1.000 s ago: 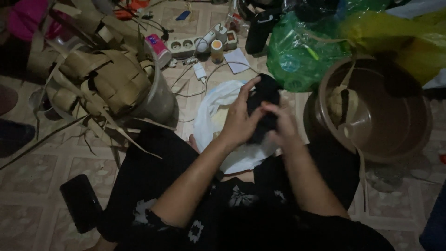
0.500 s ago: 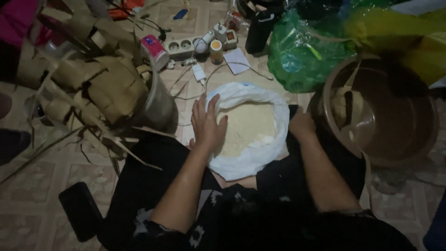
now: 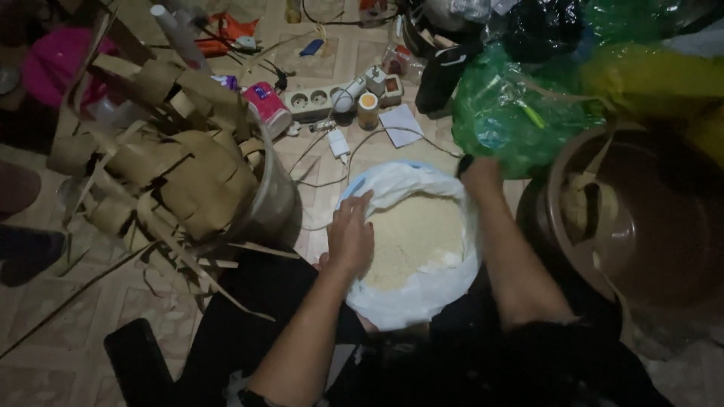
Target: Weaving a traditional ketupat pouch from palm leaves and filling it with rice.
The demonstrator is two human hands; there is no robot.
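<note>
Landmark: the white plastic bag of pale grain [image 3: 411,249], open at the top, standing on the tiled floor [image 3: 60,339] directly in front of your lap.

Your left hand [image 3: 350,235] rests on the bag's left rim, palm down. Its fingers [image 3: 360,205] lie close together, curled lightly over the edge of the plastic, touching the bag but not clamped round anything.

Your right hand [image 3: 478,175] sits at the bag's upper right rim. It is blurred and half in shadow; you touch the plastic there, but whether the fingers are apart or closed on the rim cannot be told.

The grain fills the bag's mouth as a flat, pale yellow bed between your two hands.

Left of the bag: a pile of woven tan leaf strips [image 3: 158,166], heaped in and over a clear round container [image 3: 275,203], just beside the bag.

Right of the bag: a large brown round plastic basin [image 3: 648,218], near it, with a few tan strips lying inside.

Beyond the bag: a white power strip [image 3: 320,102] with white cables running toward the bag, a small square of white paper [image 3: 402,123], and a crumpled green plastic bag [image 3: 513,113] to the upper right.
</note>
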